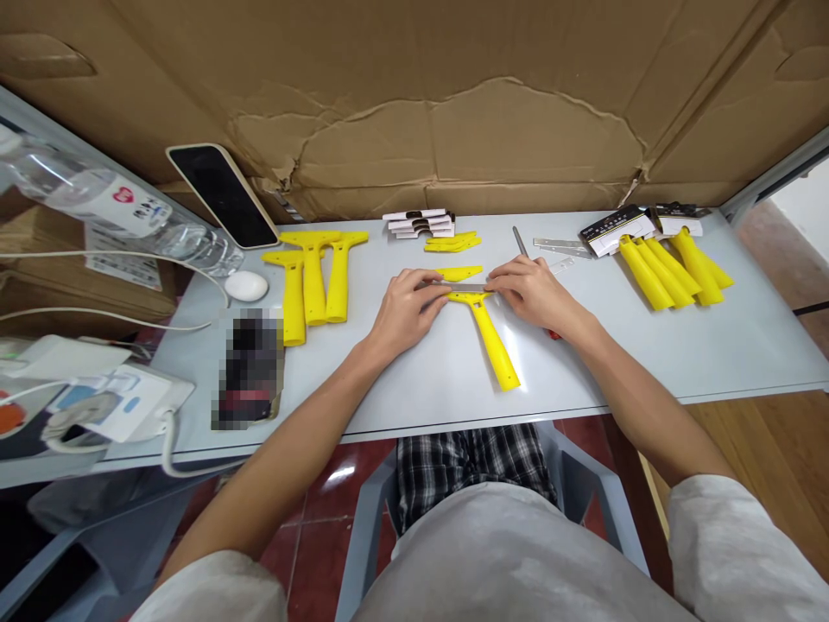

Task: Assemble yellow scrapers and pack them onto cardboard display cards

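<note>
A yellow T-shaped scraper handle [496, 345] lies on the table in front of me, its wide head up between my hands. A thin grey metal blade [467, 288] rests along that head. My left hand [409, 313] pinches the blade's left end, its fingers closed. At the other end, my right hand [534, 289] has its fingers closed on the blade too. Just beyond lies a loose yellow strip [461, 273]. A metal shaft [520, 241] sticks out past my right hand, and a bit of red shows beneath that hand; the part between is covered.
Left stand several yellow handles [314, 281], a white egg-shaped object [246, 286], a phone [226, 199] and a water bottle [123, 203]. At the back are stacked white-and-black cards [420, 225] and yellow strips [452, 244]. Carded yellow scrapers [661, 268] lie right, near clear plastic pieces [560, 248].
</note>
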### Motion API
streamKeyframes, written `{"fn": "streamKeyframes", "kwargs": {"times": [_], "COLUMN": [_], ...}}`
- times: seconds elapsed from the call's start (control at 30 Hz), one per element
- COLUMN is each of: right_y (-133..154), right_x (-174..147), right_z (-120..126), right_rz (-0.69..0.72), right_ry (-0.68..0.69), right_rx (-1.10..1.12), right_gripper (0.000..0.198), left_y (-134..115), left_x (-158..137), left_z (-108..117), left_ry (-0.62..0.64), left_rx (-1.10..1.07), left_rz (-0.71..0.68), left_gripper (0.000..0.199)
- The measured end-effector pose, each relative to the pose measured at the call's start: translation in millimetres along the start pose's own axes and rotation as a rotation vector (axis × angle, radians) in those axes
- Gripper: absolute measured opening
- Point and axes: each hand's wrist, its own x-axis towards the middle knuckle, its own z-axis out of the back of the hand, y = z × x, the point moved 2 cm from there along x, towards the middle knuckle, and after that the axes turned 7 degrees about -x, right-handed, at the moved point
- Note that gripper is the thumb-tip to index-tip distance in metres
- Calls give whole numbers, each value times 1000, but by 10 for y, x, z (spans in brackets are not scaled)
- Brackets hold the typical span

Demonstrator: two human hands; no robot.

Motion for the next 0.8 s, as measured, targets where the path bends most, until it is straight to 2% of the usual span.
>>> {"fn": "streamKeyframes", "kwargs": {"times": [0.63,0.8], "right_y": [31,45], "right_x": [-2,-16], "right_z": [-4,-14], "right_rz": [-4,-9], "right_ry": [30,12], "right_rx": [-1,-44], "right_gripper": [48,49], "left_y": [-77,-63], "left_x": [47,41], "left_z": [36,26], "left_ry": [95,94], "left_rx": [-34,-33], "left_rz": [101,82], "left_gripper": [23,23]}}
